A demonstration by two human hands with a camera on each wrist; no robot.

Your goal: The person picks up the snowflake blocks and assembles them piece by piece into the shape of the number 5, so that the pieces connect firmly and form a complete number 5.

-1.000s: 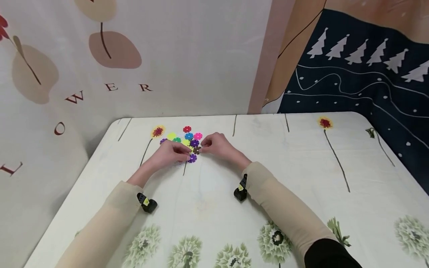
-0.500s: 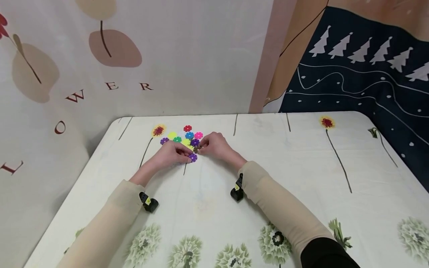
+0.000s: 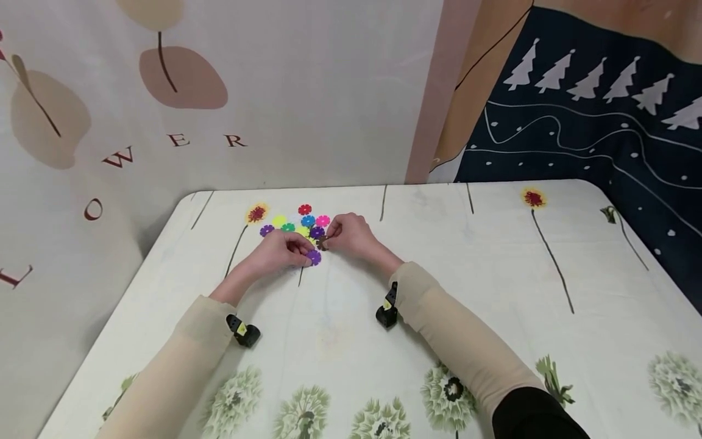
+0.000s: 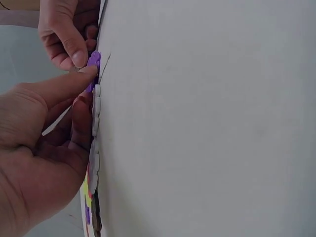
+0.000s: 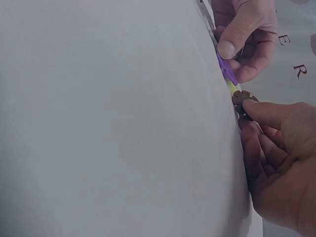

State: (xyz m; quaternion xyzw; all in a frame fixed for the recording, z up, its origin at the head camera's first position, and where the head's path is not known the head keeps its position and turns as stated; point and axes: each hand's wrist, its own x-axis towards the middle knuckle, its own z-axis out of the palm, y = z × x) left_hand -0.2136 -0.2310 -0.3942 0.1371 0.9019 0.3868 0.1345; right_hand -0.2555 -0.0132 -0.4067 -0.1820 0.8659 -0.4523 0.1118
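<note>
Flower-shaped plastic discs lie in a cluster near the far edge of the table, left of centre. My left hand (image 3: 278, 250) pinches a purple disc (image 3: 315, 258) at the cluster's near side. Just right of it, my right hand (image 3: 352, 236) holds a brown disc (image 5: 243, 98) between thumb and fingers. That brown piece stands tilted in the right wrist view. Behind my hands are a red disc (image 3: 304, 209), a blue one (image 3: 308, 222), a pink disc (image 3: 323, 221) and a green disc (image 3: 287, 227). My fingers hide some of the discs.
A white cloth with printed flowers covers the table (image 3: 482, 256). Hanging fabric with printed letters stands behind it (image 3: 329, 122), and a dark curtain with tree prints (image 3: 581, 134) hangs at the right. Small black cameras (image 3: 245, 332) sit on both wrists.
My right hand has shifted slightly left with the brown disc, which now shows less of its face. The left hand stays on the purple disc. The head view has moved slightly.
</note>
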